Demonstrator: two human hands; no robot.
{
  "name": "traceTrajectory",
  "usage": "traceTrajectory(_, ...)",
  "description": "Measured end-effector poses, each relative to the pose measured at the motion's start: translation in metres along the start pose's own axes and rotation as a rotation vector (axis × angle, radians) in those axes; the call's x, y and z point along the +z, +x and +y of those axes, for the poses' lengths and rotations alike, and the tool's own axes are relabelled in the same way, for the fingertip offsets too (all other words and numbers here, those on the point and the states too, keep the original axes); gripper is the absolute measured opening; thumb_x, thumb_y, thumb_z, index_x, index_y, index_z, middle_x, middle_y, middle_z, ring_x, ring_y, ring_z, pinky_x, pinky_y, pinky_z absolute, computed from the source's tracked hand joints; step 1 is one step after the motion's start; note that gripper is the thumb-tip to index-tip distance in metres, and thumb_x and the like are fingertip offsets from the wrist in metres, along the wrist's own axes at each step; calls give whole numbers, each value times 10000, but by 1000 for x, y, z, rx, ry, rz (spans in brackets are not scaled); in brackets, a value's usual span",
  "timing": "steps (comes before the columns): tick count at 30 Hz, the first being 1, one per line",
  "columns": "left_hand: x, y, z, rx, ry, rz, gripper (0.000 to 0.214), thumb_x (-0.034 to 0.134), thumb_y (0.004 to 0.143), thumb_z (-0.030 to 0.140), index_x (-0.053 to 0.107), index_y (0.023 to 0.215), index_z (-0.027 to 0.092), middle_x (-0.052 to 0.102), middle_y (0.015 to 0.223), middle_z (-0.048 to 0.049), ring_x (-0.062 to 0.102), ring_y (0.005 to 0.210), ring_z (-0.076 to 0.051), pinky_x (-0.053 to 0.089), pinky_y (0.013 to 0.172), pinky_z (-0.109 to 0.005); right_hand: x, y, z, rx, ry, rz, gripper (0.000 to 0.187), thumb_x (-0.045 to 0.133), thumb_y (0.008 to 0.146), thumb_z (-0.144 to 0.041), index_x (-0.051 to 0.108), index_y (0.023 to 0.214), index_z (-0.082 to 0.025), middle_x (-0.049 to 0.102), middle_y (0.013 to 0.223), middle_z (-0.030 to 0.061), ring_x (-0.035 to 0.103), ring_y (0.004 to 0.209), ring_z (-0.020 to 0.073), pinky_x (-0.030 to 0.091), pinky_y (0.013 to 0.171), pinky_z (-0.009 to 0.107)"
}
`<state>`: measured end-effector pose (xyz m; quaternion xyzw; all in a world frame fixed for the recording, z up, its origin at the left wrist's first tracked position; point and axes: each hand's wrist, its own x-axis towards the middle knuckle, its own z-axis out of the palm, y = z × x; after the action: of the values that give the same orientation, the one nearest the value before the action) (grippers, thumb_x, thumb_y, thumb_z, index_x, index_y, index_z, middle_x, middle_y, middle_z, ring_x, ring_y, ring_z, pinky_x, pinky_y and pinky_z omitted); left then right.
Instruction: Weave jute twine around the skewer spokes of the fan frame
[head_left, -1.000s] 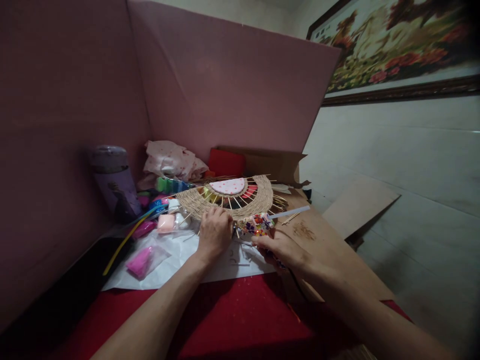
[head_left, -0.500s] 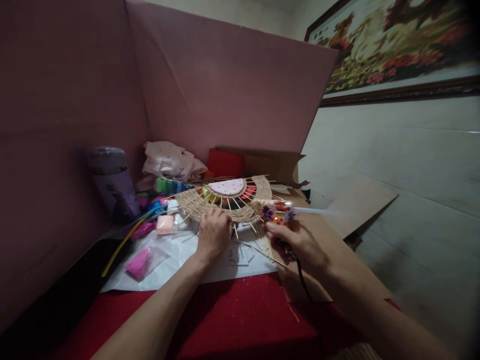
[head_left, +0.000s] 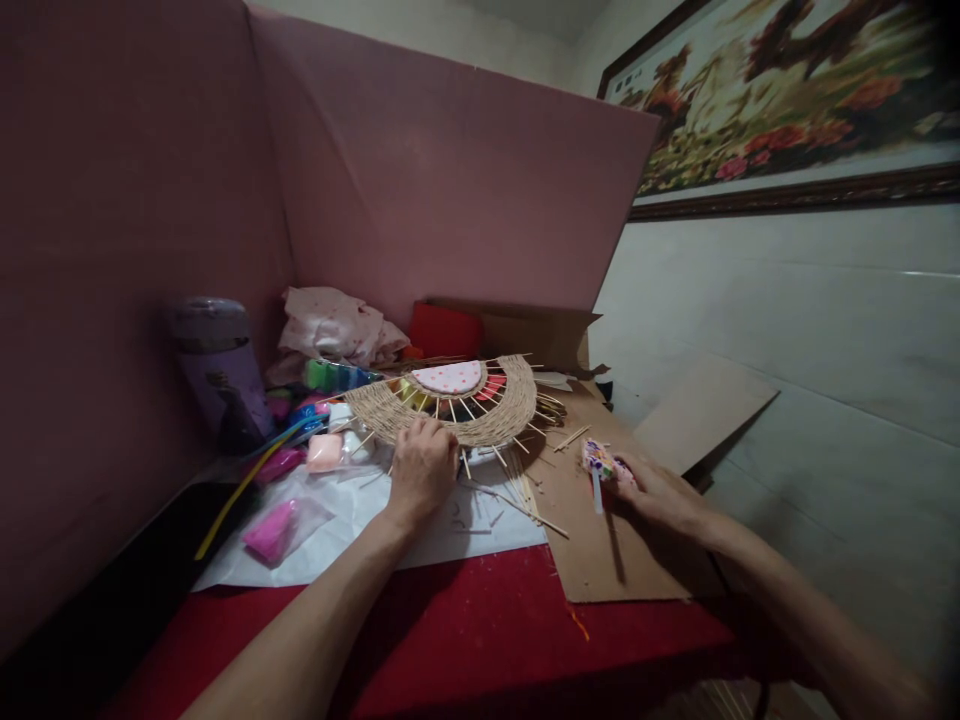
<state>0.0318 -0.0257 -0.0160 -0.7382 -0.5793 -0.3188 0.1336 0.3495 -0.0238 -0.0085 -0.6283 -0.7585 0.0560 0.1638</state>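
Observation:
A half-round woven piece (head_left: 491, 412) of twine wound over thin wooden sticks lies on the table, with a pink dotted centre (head_left: 450, 377). My left hand (head_left: 420, 470) rests closed on its near edge, fingers curled and pressing it down. My right hand (head_left: 652, 490) is out to the right on a sheet of brown cardboard (head_left: 600, 560), fingers wrapped round a flower-patterned glue gun (head_left: 600, 462) whose white glue stick points toward me. Loose sticks (head_left: 517, 490) lie between the two hands.
A purple bottle (head_left: 221, 370) stands at the left by the pink partition (head_left: 450, 180). Packets of coloured clay (head_left: 285, 525) lie on white paper (head_left: 450, 530). Pink cloth (head_left: 337, 325) and an open cardboard box (head_left: 540, 335) sit behind. Red cloth (head_left: 480, 640) covers the near table.
My right hand has carried the glue gun away from the woven piece, rightward and down onto the cardboard. My left hand has stayed on the woven edge.

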Motion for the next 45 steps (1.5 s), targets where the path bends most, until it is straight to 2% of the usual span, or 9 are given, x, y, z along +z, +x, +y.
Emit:
traceTrajectory(5, 0, 0, 0, -3, 3, 1, 158, 474, 827, 186, 601, 735, 177, 616, 859, -65, 509, 881, -223, 373, 765, -373, 4, 2, 10, -9, -157, -50, 405, 456, 825, -325, 570, 1166, -139, 616, 1098, 162, 565, 1012, 280, 415, 836, 369)
traceTrajectory(8, 0, 0, 0, -1, 3, 0, 147, 483, 823, 186, 598, 732, 178, 616, 860, -62, 504, 886, -221, 370, 772, -375, -5, -6, -23, -48, -190, 153, 305, 494, 800, -242, 633, 1048, -133, 624, 967, 167, 554, 964, 297, 399, 840, 414)
traceTrajectory(10, 0, 0, 0, 0, 4, 4, 138, 491, 819, 189, 596, 730, 179, 615, 860, -61, 502, 879, -220, 370, 770, -375, -8, -17, -58, -158, 85, 233, 239, 456, 831, -220, 648, 964, -171, 612, 1017, 134, 536, 993, 263, 383, 882, 400)
traceTrajectory(12, 0, -1, 1, 3, 4, 11, 136, 493, 818, 189, 595, 728, 181, 613, 854, -59, 502, 872, -220, 370, 763, -370, -4, -28, -94, -175, 511, 106, 219, 480, 851, -320, 657, 870, -193, 636, 935, 85, 569, 914, 225, 420, 841, 365)
traceTrajectory(16, 0, -1, 1, 9, 0, 34, 143, 480, 823, 184, 593, 736, 179, 612, 839, -60, 505, 871, -222, 369, 760, -368, 24, -35, -148, 136, 1352, -378, 241, 586, 805, -373, 637, 867, -146, 654, 886, 88, 616, 821, 172, 466, 808, 329)
traceTrajectory(21, -1, 0, 1, 4, -11, 36, 138, 489, 816, 186, 589, 721, 186, 610, 829, -59, 506, 874, -220, 363, 766, -372, 57, -10, -173, 393, 1878, -455, 157, 628, 788, -273, 605, 780, -118, 635, 785, 79, 623, 722, 121, 499, 747, 247)
traceTrajectory(28, -1, 0, 0, 7, -2, 55, 145, 481, 823, 185, 585, 723, 182, 600, 829, -55, 498, 861, -216, 367, 754, -365, 67, 11, -182, 358, 1775, -485, 128, 623, 754, -219, 566, 720, -108, 537, 581, -10, 473, 437, 47, 385, 403, 150)
traceTrajectory(34, 0, -2, -1, 48, 44, 29, 134, 473, 825, 190, 592, 764, 187, 597, 864, -76, 496, 872, -232, 361, 750, -381, 84, 12, -182, 242, 1705, -302, 317, 722, 632, -386, 520, 648, -143, 478, 497, -61, 354, 366, 23, 251, 325, 133)
traceTrajectory(45, -5, -2, -2, 170, 93, 53, 80, 523, 815, 229, 582, 779, 189, 588, 880, -54, 485, 870, -221, 357, 737, -354, 90, 12, -180, 170, 1738, -249, 386, 692, 635, -484, 470, 620, -169, 413, 446, -94, 249, 326, 9, 190, 279, 126)
